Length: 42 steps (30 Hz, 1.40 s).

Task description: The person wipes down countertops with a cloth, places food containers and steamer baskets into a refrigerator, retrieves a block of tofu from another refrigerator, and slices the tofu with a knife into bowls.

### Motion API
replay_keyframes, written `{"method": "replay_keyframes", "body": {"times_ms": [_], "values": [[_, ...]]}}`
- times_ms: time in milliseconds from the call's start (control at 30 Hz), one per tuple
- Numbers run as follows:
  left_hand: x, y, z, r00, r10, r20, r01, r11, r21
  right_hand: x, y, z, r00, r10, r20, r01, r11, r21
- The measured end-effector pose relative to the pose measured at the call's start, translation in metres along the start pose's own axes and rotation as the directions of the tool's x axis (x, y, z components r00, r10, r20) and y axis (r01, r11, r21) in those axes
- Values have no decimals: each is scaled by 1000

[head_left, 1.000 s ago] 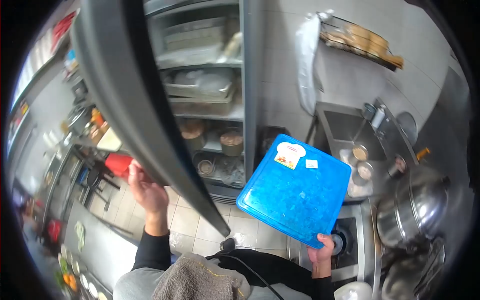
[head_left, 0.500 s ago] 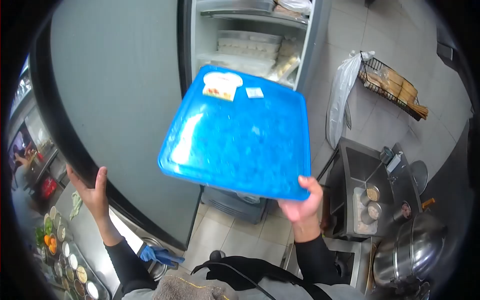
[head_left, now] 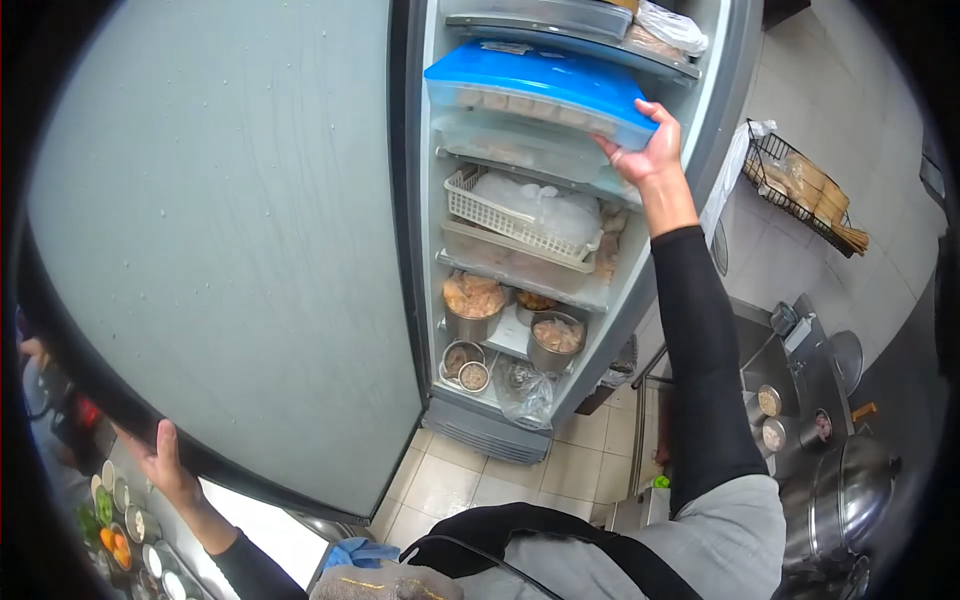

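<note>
My right hand (head_left: 650, 150) grips the near right corner of a plastic container with a blue lid (head_left: 540, 78), thumb over the lid and fingers underneath. Pale pieces show through its clear side. The container is at an upper shelf of the open refrigerator (head_left: 490, 440), partly inside, above a clear, frosted-looking container (head_left: 530, 145). At lower left, my left hand (head_left: 165, 470) holds the dark edge of the refrigerator door (head_left: 230, 240), thumb on the inner side; its other fingers are partly hidden by the edge.
Lower shelves hold a white basket (head_left: 520, 215) with a plastic bag, and metal pots (head_left: 555, 340) of food. On the right are a black wire basket (head_left: 800, 185) and a steel pot (head_left: 860, 480). Ingredient bowls (head_left: 140, 522) stand at lower left.
The blue-lidded container has moved away from me, up to the refrigerator shelf, with my right arm stretched out. More of the refrigerator shows. My left hand stays at the door edge.
</note>
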<state>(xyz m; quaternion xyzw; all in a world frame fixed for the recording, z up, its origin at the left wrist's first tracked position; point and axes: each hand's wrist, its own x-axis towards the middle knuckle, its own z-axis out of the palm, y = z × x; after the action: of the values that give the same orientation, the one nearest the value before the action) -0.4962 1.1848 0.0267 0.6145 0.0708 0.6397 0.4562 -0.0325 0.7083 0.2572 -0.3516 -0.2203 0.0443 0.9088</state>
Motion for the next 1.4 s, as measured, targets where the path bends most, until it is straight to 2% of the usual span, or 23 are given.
{"method": "replay_keyframes", "body": {"times_ms": [200,233,267,300,333,400,500,600,667,700,733,833,933,1000,1033,1067,1100,1133,1200,1233,1267,1300,1400], "values": [[-3,-10,-17,999,-37,-35,38,999,21,120,-9,1,998,-3,-67,6,999,47],[-4,-16,-27,998,-55,-39,56,998,15,137,-14,-9,997,3,78,2,998,-62],[-4,-17,-29,997,-65,-47,65,998,7,152,-16,-19,982,-178,57,185,876,-445],[-5,-17,-30,998,-50,-25,50,999,20,163,-13,-33,931,-348,105,305,588,-749],[-3,-20,-36,998,-55,-20,55,998,32,178,-9,-49,854,-473,216,339,191,-921],[-5,-28,-48,997,-68,-24,69,996,48,224,3,-75,786,-572,235,270,-25,-962],[-9,-29,-51,995,-94,9,95,995,-16,262,13,-88,721,-657,220,211,-94,-973],[-18,-55,-92,980,-101,171,180,815,-551,308,20,-115,684,-672,285,206,-197,-959],[-8,-42,-75,959,27,282,88,919,-385,333,16,-127,649,-680,341,197,-283,-939],[-16,-57,-90,1000,0,20,3,986,-170,348,11,-129,646,-652,396,178,-377,-909],[-16,-60,-96,998,-48,-45,43,992,-116,361,7,-130,641,-622,451,158,-467,-870],[-12,-62,-98,957,-211,-197,200,977,-75,245,0,-72,942,-294,164,11,-459,-888],[-12,-52,-83,950,-295,-100,276,947,-166,91,8,-21,803,-446,395,192,-434,-880],[-25,-46,-81,938,-321,-131,316,947,-60,14,25,-46,711,-412,570,599,-69,-797],[-30,-38,-73,941,-312,-128,308,950,-51,-41,35,-53,712,-332,619,667,44,-744],[-36,-29,-60,949,-297,-102,292,955,-56,-81,46,-76,721,-160,674,692,221,-688],[-44,-21,-41,957,-281,-68,277,959,-66,-124,51,-94,673,-65,737,726,250,-641],[-53,-13,-21,962,-271,-20,269,959,-90,-168,52,-108,789,210,578,452,439,-777],[-70,4,27,966,-238,99,251,954,-162,-225,73,-170,794,513,325,172,322,-931],[-78,14,51,959,-214,184,251,944,-213,-255,85,-199,804,575,153,132,78,-988],[-85,24,72,946,-181,270,255,928,-271,-287,115,-253,802,570,178,255,-57,-965],[-92,33,88,922,-146,358,274,900,-338,-311,118,-267,664,748,-29,139,-161,-977],[-103,61,127,780,-5,626,413,756,-508,-382,106,-288,547,835,-50,-45,-31,-999]]}}
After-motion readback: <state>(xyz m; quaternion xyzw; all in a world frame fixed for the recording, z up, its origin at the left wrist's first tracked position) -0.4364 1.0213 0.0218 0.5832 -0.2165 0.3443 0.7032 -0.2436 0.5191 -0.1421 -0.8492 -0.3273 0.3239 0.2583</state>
